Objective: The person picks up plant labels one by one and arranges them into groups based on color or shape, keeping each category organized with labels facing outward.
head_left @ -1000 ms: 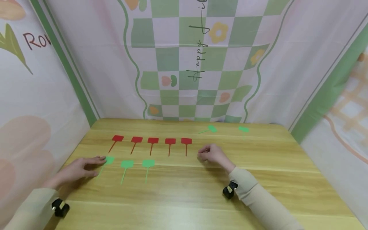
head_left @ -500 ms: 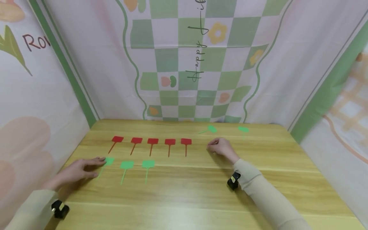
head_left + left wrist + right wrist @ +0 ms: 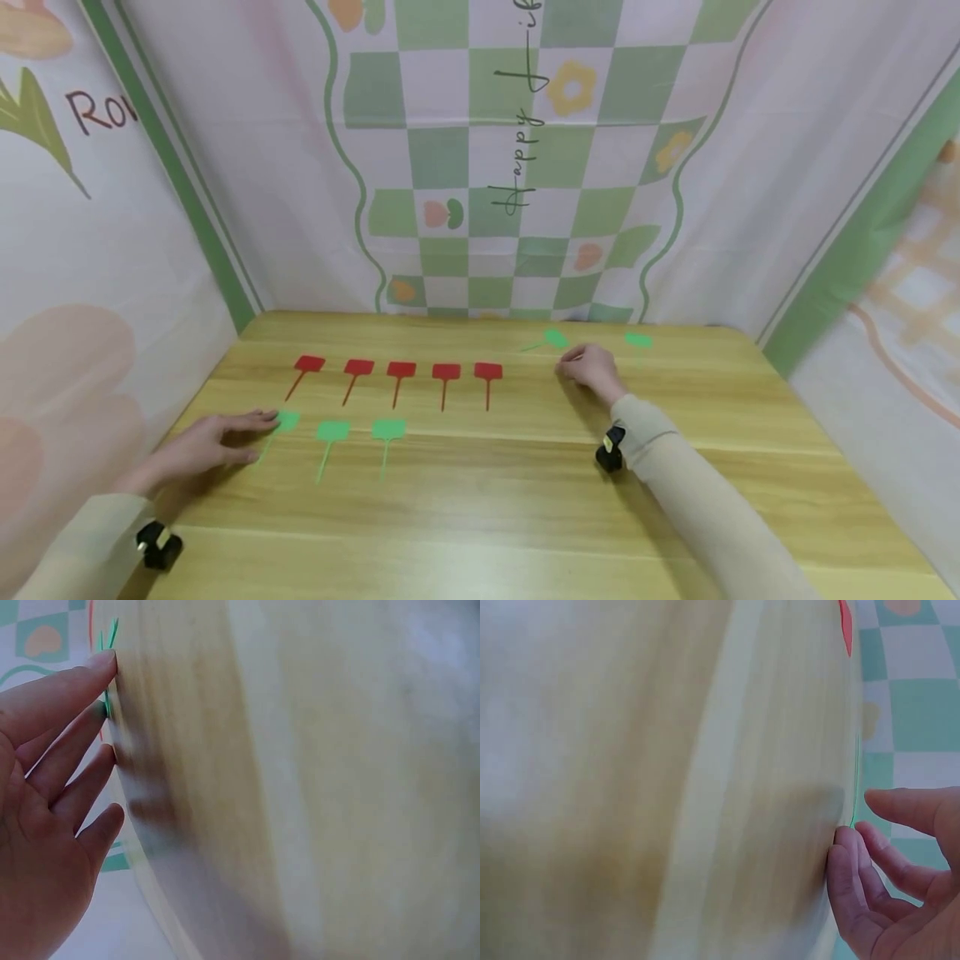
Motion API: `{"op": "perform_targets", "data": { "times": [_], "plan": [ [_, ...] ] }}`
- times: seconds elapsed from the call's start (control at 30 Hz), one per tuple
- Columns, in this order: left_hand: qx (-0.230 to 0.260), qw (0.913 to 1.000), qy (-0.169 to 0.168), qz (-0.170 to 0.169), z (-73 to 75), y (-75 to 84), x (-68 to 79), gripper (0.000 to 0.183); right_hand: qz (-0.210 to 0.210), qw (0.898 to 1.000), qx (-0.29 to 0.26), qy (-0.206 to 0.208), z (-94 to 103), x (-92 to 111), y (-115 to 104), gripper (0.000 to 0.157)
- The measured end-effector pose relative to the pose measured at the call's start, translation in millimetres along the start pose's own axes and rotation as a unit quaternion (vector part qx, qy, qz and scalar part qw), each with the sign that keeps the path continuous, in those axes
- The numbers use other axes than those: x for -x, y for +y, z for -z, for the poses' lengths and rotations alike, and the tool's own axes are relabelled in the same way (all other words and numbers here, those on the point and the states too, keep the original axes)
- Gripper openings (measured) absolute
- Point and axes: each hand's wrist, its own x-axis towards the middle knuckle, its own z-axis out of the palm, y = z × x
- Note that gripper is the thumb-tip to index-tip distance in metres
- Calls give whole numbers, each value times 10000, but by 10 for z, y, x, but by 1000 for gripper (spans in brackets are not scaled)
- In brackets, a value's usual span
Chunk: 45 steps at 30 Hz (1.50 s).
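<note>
My left hand (image 3: 210, 446) rests on the table at the left, fingers extended, fingertips touching the head of a green T-shaped plant label (image 3: 288, 421). In the left wrist view the fingers of this hand (image 3: 56, 765) are spread apart. To its right lie two more green labels, one at the middle (image 3: 332, 431) and one farther right (image 3: 388, 429). My right hand (image 3: 594, 372) is close to a tilted green label (image 3: 556, 338) at the back. The right wrist view shows its thumb (image 3: 904, 806) apart from the bent fingers, with that label's thin green edge beyond them.
Several red T-shaped labels (image 3: 401, 369) lie in a row across the left and middle of the wooden table (image 3: 480, 517). Another green label (image 3: 639, 340) is at the back right. A patterned cloth (image 3: 491, 167) hangs behind the table, and cloth walls stand at both sides.
My right hand has moved away and to the right, from beside the last red label to near the tilted green label. The left hand and the labels have stayed in place.
</note>
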Motion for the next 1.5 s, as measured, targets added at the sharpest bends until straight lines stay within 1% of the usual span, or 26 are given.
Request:
{"op": "perform_targets", "data": {
  "times": [0.17,0.2,0.4,0.43,0.57,0.87,1.0,1.2,1.3,1.5],
  "plan": [
    [54,10000,-16,-18,-5,-8,6,52,-101,9997,196,140,13,-110,9,30],
    [52,10000,-12,-25,-6,-9,5,52,1,9994,257,211,8,-165,56,29],
    [15,10000,25,-18,-33,-64,-14,51,77,9986,354,390,-1,-278,66,36],
    [14,10000,27,-7,-38,-80,-18,51,-10,9987,364,361,5,-255,17,38],
    [58,10000,18,25,-46,-113,-26,51,19,9980,533,332,-10,-312,0,47],
    [80,10000,-15,39,-18,-71,-14,52,101,9977,663,130,-21,-436,-14,52],
    [79,9999,-2,104,-20,-66,-14,52,148,9969,758,149,-43,-480,-2,51],
    [103,9999,-64,38,0,-50,-6,52,143,9963,820,220,-81,-496,0,49],
    [76,9999,-32,59,-1,-47,-7,52,151,9958,869,247,-93,-501,-4,49],
    [17,10000,-5,81,-24,-92,-20,52,106,9941,1023,349,-114,-522,-9,47]
  ]
}}
